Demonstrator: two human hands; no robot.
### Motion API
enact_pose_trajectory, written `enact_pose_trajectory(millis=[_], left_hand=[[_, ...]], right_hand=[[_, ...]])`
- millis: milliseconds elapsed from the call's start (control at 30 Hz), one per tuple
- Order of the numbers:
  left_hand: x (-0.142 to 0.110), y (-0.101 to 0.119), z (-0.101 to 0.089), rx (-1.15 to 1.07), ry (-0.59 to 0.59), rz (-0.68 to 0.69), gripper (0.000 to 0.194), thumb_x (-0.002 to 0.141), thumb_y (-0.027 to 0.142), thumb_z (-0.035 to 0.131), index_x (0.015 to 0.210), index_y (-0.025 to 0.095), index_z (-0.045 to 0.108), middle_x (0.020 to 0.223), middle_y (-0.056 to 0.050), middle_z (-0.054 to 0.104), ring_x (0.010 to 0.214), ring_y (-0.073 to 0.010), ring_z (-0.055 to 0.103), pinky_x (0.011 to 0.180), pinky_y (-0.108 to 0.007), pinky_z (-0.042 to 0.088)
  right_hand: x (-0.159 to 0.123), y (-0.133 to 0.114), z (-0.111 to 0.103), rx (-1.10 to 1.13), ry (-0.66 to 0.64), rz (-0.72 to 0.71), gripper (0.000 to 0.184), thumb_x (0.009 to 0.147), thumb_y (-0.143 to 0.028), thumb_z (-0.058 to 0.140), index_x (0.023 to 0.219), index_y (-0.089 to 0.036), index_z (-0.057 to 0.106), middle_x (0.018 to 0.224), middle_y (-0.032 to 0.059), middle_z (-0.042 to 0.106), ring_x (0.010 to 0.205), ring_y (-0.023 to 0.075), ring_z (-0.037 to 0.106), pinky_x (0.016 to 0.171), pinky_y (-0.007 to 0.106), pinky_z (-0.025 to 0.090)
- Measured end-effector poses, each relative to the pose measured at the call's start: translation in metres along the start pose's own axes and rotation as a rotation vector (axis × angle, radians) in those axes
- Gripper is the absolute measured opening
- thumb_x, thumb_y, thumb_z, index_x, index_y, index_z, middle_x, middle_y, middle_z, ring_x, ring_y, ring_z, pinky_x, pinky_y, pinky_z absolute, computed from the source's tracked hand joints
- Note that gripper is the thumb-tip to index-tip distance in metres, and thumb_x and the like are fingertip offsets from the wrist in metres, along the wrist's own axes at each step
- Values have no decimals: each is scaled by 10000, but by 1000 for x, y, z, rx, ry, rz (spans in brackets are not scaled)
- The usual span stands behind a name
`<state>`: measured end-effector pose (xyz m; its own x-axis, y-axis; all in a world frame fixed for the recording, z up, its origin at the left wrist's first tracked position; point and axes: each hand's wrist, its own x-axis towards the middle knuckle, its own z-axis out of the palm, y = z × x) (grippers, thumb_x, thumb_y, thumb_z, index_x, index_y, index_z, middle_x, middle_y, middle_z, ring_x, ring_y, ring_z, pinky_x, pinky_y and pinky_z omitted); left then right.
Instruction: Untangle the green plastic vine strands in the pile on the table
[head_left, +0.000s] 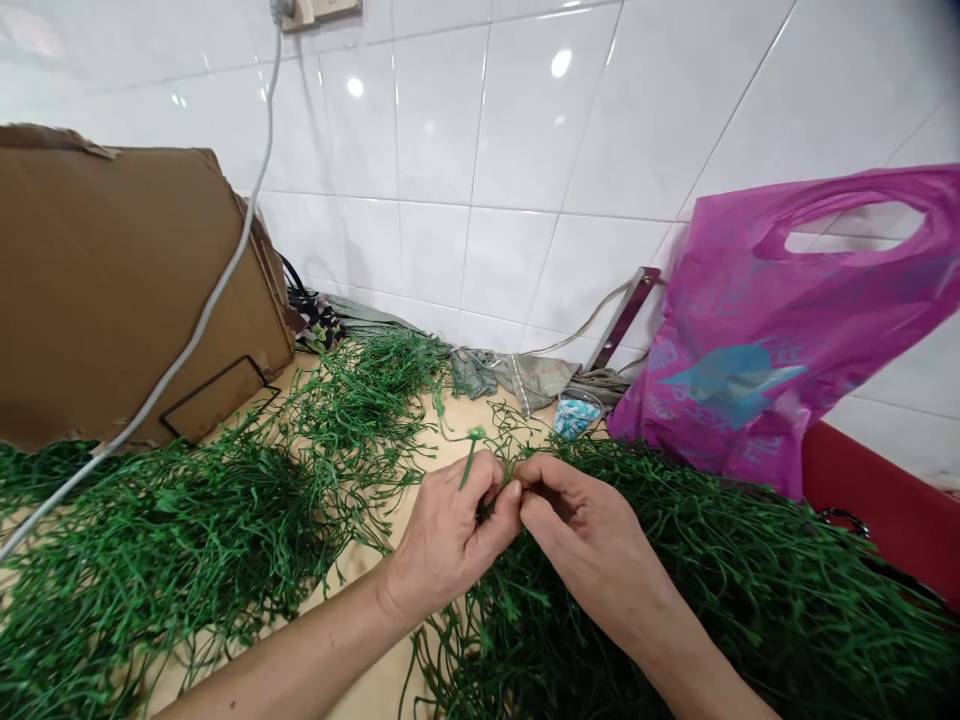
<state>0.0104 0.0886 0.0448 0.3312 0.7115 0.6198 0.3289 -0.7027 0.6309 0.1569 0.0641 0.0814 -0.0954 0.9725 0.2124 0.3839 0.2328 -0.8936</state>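
Your left hand (442, 540) and right hand (592, 535) pinch a green plastic sprig (469, 462) at lower centre; light, springy, prone to snagging; hold it low on the stem.

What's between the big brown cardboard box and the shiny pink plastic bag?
The head view shows a crumpled grey-green cloth and tangled thin green stems between them.
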Motion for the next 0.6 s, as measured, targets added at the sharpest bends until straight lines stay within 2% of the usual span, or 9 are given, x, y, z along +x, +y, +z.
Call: enact_pose_trajectory(millis=[133, 267, 333, 433, 533, 600], left_hand=[[0, -1, 2, 108, 94, 14, 253, 957, 149, 435, 747, 237, 324, 651, 58, 364, 550, -113, 366, 553, -234, 304], [1, -4, 3, 207, 149, 121, 246, 922, 117, 444, 740, 239, 333, 639, 54, 370, 549, -125, 362, 558, -243, 312], [3, -7, 3, 211, 173, 144, 232, 912, 128, 436, 737, 240, 334, 647, 46, 373, 565, -132, 367, 565, -251, 316], [5, -10, 1, 143, 146, 1, 232, 938, 192, 403, 727, 238, 321, 655, 44, 345, 580, -133, 357, 572, -260, 308], [8, -15, -2, -25, 9, -234, 340, 1006, 324, 347, 681, 229, 307, 628, 47, 295, 583, -129, 333, 573, -269, 291], [7, -17, -3, -126, -79, -322, 422, 1027, 411, 323, 650, 222, 302, 614, 46, 285, 586, -126, 321, 570, -271, 285]], right_hand=[[4, 2, 6, 133, -28, 79, 113, 746, -281, 475, 660, -219, 515, 640, -33, 449, 617, 133, 412, 568, 246, 383], [6, 6, 10, 204, 13, 62, 136, 753, -293, 465, 634, -227, 456, 641, -36, 420, 627, 132, 394, 575, 244, 377], [7, 6, 10, 156, -3, 38, 133, 762, -276, 461, 637, -234, 442, 628, -40, 407, 606, 132, 385, 545, 243, 360], [9, 3, 6, -63, -32, -86, 121, 813, -212, 467, 695, -232, 486, 661, -27, 471, 624, 145, 442, 579, 261, 387], [9, 2, 2, -229, -56, -296, 149, 876, -140, 449, 794, -227, 540, 792, 22, 578, 784, 182, 569, 733, 294, 455], [7, 3, 2, -303, -71, -357, 169, 893, -120, 440, 810, -229, 539, 819, 37, 604, 810, 192, 591, 759, 305, 466]])
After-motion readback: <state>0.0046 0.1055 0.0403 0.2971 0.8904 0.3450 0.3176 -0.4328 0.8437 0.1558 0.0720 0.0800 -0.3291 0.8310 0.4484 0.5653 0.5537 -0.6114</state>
